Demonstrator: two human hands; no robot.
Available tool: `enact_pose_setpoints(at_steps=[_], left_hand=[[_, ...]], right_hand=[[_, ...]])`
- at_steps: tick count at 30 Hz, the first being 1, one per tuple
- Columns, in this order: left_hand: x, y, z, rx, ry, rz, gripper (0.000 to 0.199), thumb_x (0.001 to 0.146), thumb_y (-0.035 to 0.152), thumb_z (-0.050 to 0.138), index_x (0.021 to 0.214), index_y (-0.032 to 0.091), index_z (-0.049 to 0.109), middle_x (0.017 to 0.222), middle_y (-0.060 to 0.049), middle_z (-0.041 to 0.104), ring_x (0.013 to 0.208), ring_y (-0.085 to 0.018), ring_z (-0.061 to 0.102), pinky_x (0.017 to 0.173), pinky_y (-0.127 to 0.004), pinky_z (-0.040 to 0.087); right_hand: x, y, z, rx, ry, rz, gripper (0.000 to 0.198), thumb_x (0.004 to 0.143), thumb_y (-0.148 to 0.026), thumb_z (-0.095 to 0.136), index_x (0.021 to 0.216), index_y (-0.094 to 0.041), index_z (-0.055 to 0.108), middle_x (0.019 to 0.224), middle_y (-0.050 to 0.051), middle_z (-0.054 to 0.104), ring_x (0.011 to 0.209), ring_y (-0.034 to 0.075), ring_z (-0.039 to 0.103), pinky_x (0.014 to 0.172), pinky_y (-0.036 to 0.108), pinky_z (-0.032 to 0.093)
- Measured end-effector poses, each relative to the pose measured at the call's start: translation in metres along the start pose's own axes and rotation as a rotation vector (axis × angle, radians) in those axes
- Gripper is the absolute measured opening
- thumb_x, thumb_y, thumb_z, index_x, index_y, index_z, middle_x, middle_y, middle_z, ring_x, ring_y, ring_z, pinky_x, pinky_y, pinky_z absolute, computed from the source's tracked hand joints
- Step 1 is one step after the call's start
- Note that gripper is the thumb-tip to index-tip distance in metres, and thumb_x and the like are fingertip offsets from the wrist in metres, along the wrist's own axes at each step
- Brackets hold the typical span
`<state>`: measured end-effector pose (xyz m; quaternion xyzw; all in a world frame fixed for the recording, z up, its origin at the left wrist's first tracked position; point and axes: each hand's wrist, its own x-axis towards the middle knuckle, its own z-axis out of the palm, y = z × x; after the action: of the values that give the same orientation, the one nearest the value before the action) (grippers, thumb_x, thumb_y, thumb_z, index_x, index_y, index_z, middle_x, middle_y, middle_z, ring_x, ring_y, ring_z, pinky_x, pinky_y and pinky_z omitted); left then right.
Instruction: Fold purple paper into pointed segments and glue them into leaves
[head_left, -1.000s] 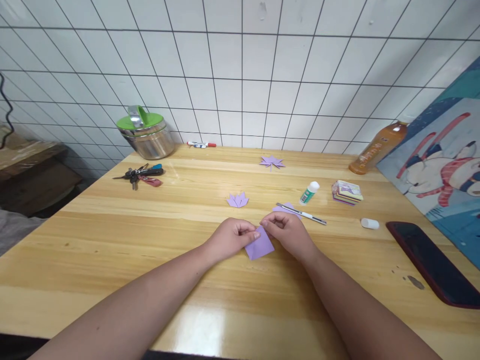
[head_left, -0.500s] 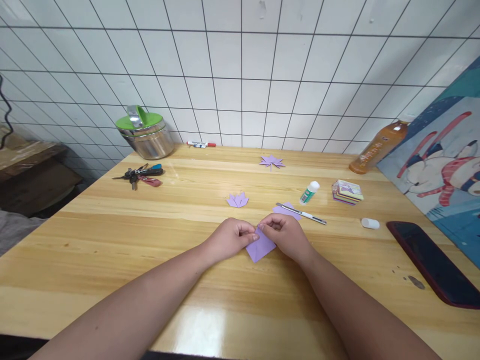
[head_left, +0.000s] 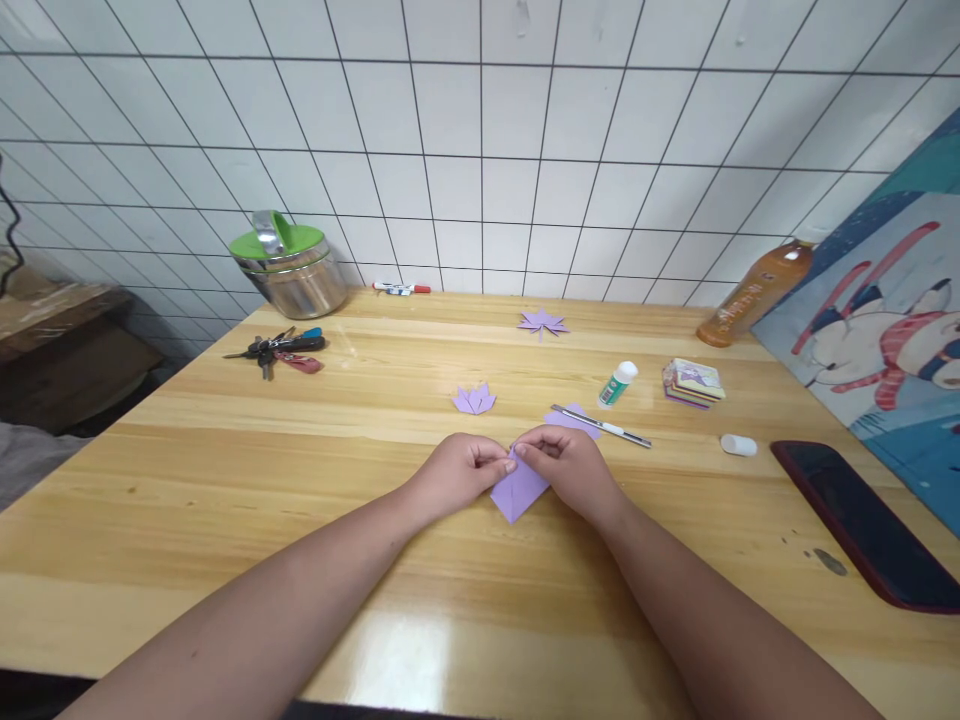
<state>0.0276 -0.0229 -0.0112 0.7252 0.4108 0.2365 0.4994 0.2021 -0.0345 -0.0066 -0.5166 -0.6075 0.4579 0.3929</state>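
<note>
A small folded sheet of purple paper (head_left: 519, 490) is held between my two hands, just above or on the wooden table; one corner points towards me. My left hand (head_left: 466, 472) pinches its upper left edge with thumb and finger. On the upper right, my right hand (head_left: 568, 462) grips the paper, its thumb close to my left thumb. Just past my right hand lies a utility knife (head_left: 611, 428) across another piece of purple paper (head_left: 574, 415). Farther off sit a purple paper piece shaped like petals (head_left: 474, 399) and a purple paper leaf shape (head_left: 542, 321).
A glue stick (head_left: 618, 384), its white cap (head_left: 739, 445), a stack of coloured paper (head_left: 692, 383), a phone (head_left: 862, 520) and an orange drink bottle (head_left: 757, 292) are on the right. Keys (head_left: 279, 350), a green-lidded metal pot (head_left: 289, 265) and a marker (head_left: 402, 289) are at the left and back.
My left thumb has shifted slightly up along the paper's edge, and more of the paper's fold shows below it. Otherwise the scene stays the same, apart from a slight camera shift.
</note>
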Motion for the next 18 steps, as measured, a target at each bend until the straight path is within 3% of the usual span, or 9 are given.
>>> enact_pose_setpoints(at_steps=[6, 18], left_hand=[[-0.0002, -0.0028, 0.0016, 0.033, 0.017, -0.031, 0.033, 0.079, 0.04, 0.05, 0.056, 0.015, 0.049, 0.053, 0.004, 0.036, 0.05, -0.008, 0.033, 0.049, -0.02, 0.028], [-0.0015, -0.0016, 0.0033, 0.025, 0.013, -0.014, 0.035, 0.079, 0.04, 0.05, 0.055, 0.015, 0.048, 0.052, 0.005, 0.036, 0.05, -0.008, 0.032, 0.048, -0.02, 0.026]], right_hand=[[-0.0005, -0.0035, -0.001, 0.001, -0.015, 0.022, 0.021, 0.07, -0.038, 0.062, 0.071, -0.017, 0.068, 0.069, 0.003, 0.066, 0.064, 0.015, 0.058, 0.058, 0.025, 0.045], [-0.0037, -0.0052, 0.0013, -0.06, -0.04, -0.001, 0.016, 0.072, -0.03, 0.061, 0.074, -0.017, 0.069, 0.072, 0.004, 0.068, 0.066, 0.016, 0.059, 0.061, 0.026, 0.046]])
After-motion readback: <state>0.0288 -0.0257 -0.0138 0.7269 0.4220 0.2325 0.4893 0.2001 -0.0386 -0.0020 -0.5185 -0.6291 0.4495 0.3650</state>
